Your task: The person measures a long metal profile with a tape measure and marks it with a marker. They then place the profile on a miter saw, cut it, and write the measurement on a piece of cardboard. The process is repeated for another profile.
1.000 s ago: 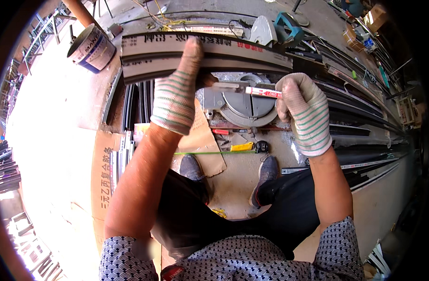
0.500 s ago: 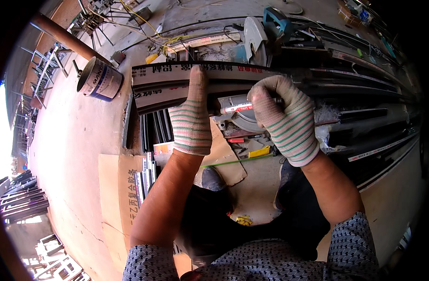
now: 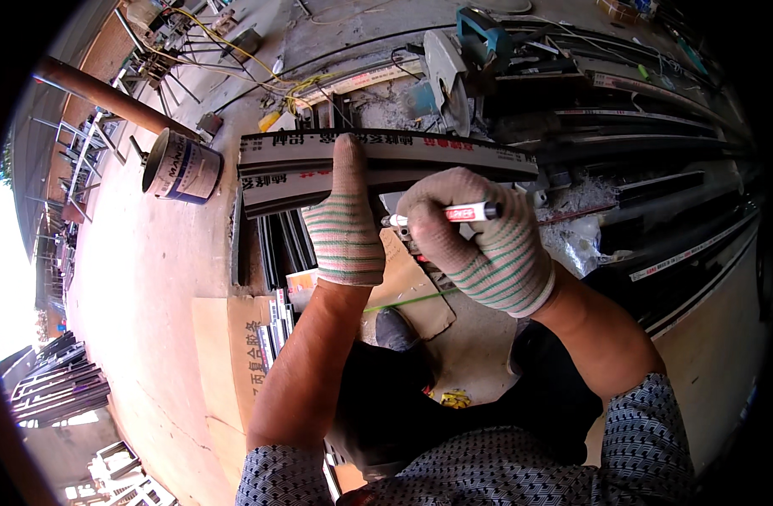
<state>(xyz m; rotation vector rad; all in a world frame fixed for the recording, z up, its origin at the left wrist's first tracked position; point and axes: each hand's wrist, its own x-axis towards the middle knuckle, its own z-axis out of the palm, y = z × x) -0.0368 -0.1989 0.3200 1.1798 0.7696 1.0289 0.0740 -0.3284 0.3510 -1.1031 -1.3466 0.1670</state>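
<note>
My left hand [image 3: 346, 223], in a white knit glove with green and pink stripes, grips dark metal profiles [image 3: 273, 184] covered with printed pale film. Its thumb lies extended across the film, and its fingers are hidden behind the pieces. My right hand [image 3: 488, 244], gloved alike, is closed around a white and red marker pen [image 3: 467, 212] with a black end. The pen lies nearly level in front of the curled fingers, its narrow end pointing left toward my left hand. That narrow end appears just below the profiles, and I cannot tell whether it is capped.
Beyond the profiles stands a cutting saw with a teal body [image 3: 481, 32] and grey guard [image 3: 445, 72]. Long dark profiles [image 3: 648, 152] lie stacked at right. A bucket [image 3: 182, 169] stands at left, near flattened cardboard [image 3: 226, 337]. Yellow cable [image 3: 298, 84] crosses the floor.
My right hand has moved down and slightly left, turning so the marker's black end shows. The profiles sit a little lower in view, still in my left hand.
</note>
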